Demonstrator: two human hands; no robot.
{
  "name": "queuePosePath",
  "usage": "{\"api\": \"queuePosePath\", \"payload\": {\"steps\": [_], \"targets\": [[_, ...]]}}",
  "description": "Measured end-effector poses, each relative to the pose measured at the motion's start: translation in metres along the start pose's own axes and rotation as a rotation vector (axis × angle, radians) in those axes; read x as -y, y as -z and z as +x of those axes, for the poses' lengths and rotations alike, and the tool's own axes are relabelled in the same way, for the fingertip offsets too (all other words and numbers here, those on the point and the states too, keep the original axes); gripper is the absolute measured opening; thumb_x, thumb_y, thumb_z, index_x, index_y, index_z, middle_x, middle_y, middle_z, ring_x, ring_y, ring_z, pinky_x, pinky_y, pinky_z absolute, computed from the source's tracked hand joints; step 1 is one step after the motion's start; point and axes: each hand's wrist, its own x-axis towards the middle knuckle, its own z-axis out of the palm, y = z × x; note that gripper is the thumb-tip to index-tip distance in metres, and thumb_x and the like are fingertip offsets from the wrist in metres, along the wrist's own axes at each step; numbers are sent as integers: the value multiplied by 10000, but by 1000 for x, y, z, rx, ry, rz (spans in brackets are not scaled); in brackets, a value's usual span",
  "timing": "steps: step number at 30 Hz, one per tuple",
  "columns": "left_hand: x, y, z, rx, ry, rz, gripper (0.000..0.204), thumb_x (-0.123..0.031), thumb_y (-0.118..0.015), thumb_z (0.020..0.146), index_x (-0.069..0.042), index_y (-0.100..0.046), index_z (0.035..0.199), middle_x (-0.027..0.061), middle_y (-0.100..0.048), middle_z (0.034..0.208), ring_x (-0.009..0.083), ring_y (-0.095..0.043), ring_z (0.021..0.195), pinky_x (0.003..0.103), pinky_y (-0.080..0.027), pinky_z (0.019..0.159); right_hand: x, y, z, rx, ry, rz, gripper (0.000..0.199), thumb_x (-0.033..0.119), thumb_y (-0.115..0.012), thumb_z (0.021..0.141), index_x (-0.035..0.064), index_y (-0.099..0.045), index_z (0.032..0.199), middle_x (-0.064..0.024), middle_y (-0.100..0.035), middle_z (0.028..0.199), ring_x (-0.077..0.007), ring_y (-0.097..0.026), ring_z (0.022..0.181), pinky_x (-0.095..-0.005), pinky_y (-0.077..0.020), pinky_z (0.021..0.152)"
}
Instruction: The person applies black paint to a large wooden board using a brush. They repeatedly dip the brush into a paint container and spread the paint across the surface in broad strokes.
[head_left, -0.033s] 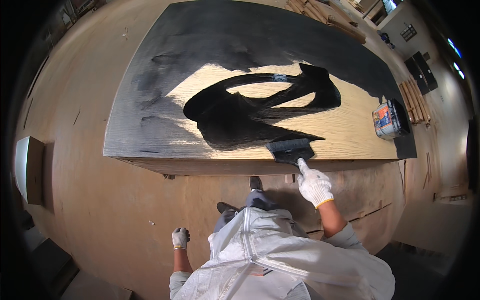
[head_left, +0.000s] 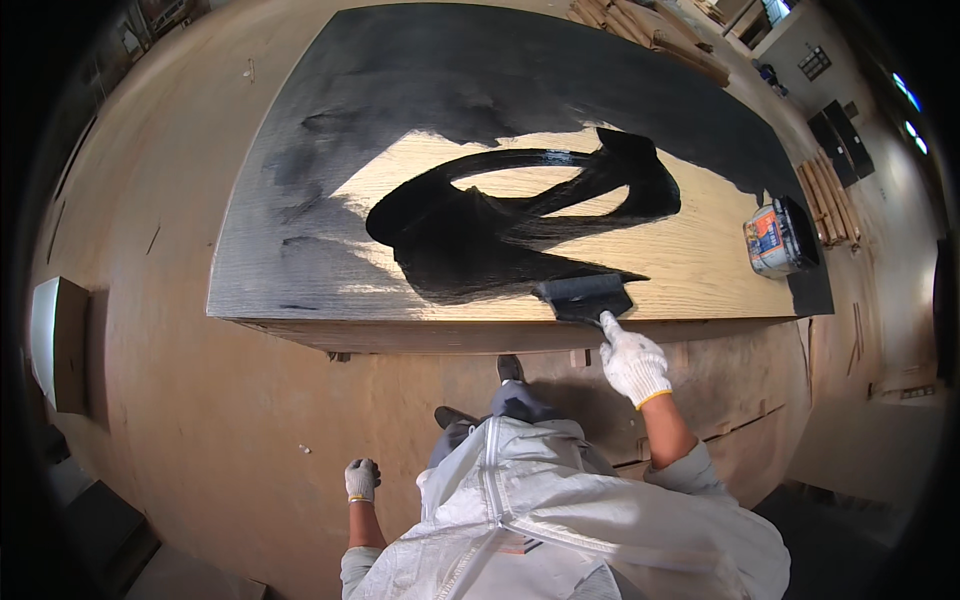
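A wide black paint brush (head_left: 588, 297) is held in my right hand (head_left: 636, 368), which wears a white knit glove and has its index finger stretched along the handle. The bristles rest on the wooden panel (head_left: 700, 265) close to its near edge, at the end of a wet black paint streak (head_left: 450, 235). Pale grain shows around the streak, while the panel's far and left parts are stained dark. On the panel's right end sits a paint container (head_left: 772, 242) with a colourful label. My left hand (head_left: 362, 480), also gloved, hangs low at my side, curled into a fist.
Bundled wooden strips (head_left: 655, 40) lie beyond the panel's far edge, and more stacked strips (head_left: 825, 200) are to its right. A pale box-like block (head_left: 60, 343) stands on the floor at the left. Dark boards (head_left: 105, 515) lie at the lower left.
My right hand and the brush have shifted slightly to the right along the panel's near edge. My left hand has barely moved.
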Motion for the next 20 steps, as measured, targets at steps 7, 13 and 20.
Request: {"api": "queuePosePath", "payload": {"steps": [7,13,20], "targets": [[48,5,-29,33,113,52,111,-142,-626,999,-37,-657,980,78,-652,743,211,-624,537,377,-505,437,-54,61,196,-130,-113,108,574,334,-526,1040,227,-510,1604,-217,-598,1533,-416,-597,1387,-508,-485,1167],[40,-14,-69,24,84,316,121,-135,-638,956,-29,-659,902,101,-662,731,247,-640,550,403,-518,460,-44,124,309,-209,99,64,500,200,-517,1007,123,-621,1490,-205,-643,1478,-407,-617,1364,-481,-520,1112],[36,-32,-76,72,61,97,64,-95,-617,941,-45,-652,921,95,-645,728,237,-618,541,398,-492,461,-23,82,150,-24,278,-114,568,259,-503,1043,154,-502,1601,-210,-724,1345,-392,-720,1203,-514,-543,1060]]}}
